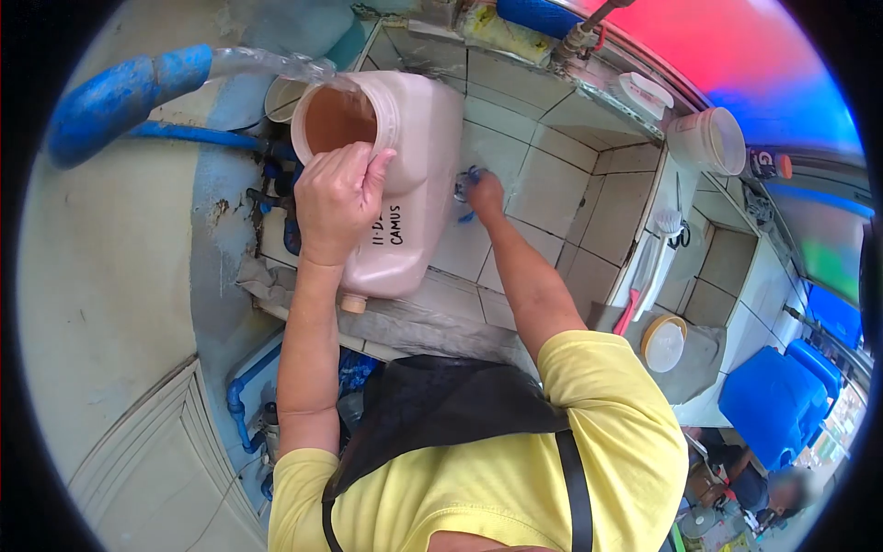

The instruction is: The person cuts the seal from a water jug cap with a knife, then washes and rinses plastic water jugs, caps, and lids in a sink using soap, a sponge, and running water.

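Water runs from a blue pipe (138, 97) into the wide mouth of a large pinkish container (418, 175), which lies in a tiled basin (538, 193) with dark handwriting on its side. Closed around the rim of that mouth is my left hand (342, 198). My right hand (485, 195) is lower in the basin, to the right of the container, its fingers closed around a small blue and clear item that is too small to name. A small orange-brown cap (353, 304) shows on the container's near end.
On the right ledge are a white bucket (706, 141), a brush (667, 225), a pink-handled tool (628, 311) and a round tub (664, 344). A blue jug (773, 405) stands further right. Another person (782, 492) is at the lower right. Blue pipes line the left wall.
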Demonstrator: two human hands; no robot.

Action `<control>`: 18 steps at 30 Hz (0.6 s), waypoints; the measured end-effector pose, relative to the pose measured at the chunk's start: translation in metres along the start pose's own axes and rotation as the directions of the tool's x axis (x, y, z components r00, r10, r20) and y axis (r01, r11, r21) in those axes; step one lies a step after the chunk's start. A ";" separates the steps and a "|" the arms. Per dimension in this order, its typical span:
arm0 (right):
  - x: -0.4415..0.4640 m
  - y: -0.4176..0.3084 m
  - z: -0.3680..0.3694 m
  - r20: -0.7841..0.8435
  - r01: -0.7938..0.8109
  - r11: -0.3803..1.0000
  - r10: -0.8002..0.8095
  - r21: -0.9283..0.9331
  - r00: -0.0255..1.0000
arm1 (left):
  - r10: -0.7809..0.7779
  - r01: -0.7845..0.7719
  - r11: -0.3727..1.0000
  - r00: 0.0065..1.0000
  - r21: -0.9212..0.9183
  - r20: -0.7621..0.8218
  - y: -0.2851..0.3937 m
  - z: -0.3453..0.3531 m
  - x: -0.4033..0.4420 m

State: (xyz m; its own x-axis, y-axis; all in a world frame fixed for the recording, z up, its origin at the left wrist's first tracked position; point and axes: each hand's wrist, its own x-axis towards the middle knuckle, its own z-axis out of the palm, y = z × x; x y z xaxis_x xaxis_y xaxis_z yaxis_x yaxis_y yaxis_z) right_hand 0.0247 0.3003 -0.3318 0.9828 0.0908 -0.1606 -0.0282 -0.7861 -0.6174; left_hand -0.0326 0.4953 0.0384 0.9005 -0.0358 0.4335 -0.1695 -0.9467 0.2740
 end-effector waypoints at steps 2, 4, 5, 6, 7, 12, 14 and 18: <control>-0.006 -0.004 0.006 0.071 -0.027 1.000 0.028 -0.015 0.997 | 0.003 -0.003 1.000 1.000 0.002 -0.004 0.002 0.001 0.000; -0.014 -0.015 0.002 0.146 -0.057 0.998 0.060 -0.026 0.987 | -0.011 0.011 1.000 1.000 0.008 0.011 0.003 0.001 0.000; -0.016 -0.021 -0.001 0.159 -0.055 0.998 0.060 -0.034 0.986 | -0.007 0.007 1.000 1.000 0.008 0.015 0.003 0.000 -0.001; -0.016 -0.022 0.002 0.172 -0.050 0.998 0.057 -0.043 0.983 | -0.007 0.007 1.000 1.000 0.004 0.009 0.003 0.000 -0.002; -0.016 -0.023 0.005 0.173 -0.050 0.998 0.057 -0.040 0.983 | -0.008 0.008 1.000 1.000 0.001 0.004 0.003 -0.001 -0.002; -0.011 -0.021 0.013 0.189 -0.028 0.998 0.039 -0.061 0.981 | -0.007 0.007 1.000 1.000 0.009 0.005 0.000 -0.003 -0.004; -0.006 -0.017 0.010 0.244 -0.016 0.997 0.033 -0.070 0.969 | 0.000 0.000 1.000 1.000 0.008 0.001 0.001 -0.003 -0.004; 0.000 -0.003 -0.001 0.314 0.026 0.998 -0.005 -0.064 0.949 | 0.002 -0.002 1.000 1.000 0.010 0.001 0.001 -0.003 -0.003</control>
State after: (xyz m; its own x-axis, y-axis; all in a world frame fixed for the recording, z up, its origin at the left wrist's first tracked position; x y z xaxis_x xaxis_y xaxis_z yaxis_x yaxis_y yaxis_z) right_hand 0.0249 0.3018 -0.3295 0.8760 0.2821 -0.3912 0.0096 -0.8211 -0.5707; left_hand -0.0368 0.4950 0.0397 0.9007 -0.0377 0.4328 -0.1670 -0.9497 0.2649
